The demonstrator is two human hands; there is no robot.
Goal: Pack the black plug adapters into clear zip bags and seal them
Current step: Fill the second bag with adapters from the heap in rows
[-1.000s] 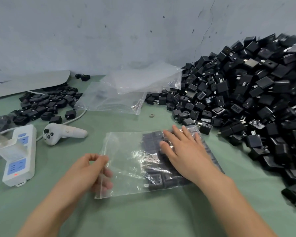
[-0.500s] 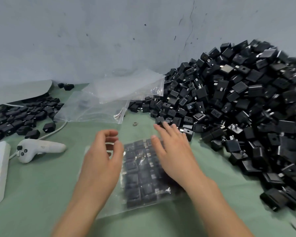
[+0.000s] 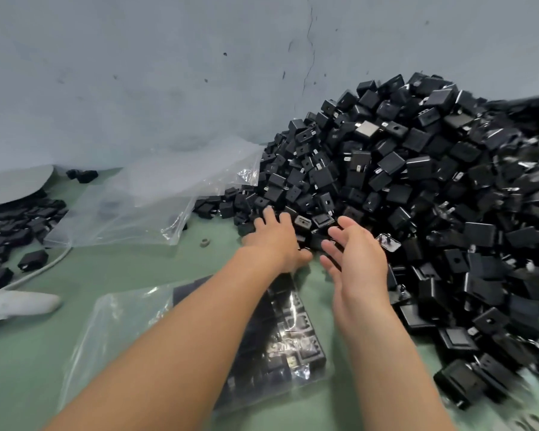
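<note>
A big heap of black plug adapters (image 3: 417, 188) fills the right side against the wall. A clear zip bag (image 3: 280, 331) with several adapters in rows lies flat on the green table, under my forearms. My left hand (image 3: 277, 241) reaches to the near foot of the heap, palm down, fingers spread over loose adapters. My right hand (image 3: 352, 256) is beside it, fingers straight, palm turned left, holding nothing.
Empty clear bags (image 3: 156, 197) lie at the back left. A smaller pile of adapters (image 3: 10, 225) sits at the far left, with a white cable (image 3: 41, 269) and a white controller (image 3: 10, 303). A small metal ring (image 3: 204, 243) lies on the table (image 3: 137, 269).
Both hands left the filled bag and reached forward to the foot of the heap. The view swung right and closer to the heap.
</note>
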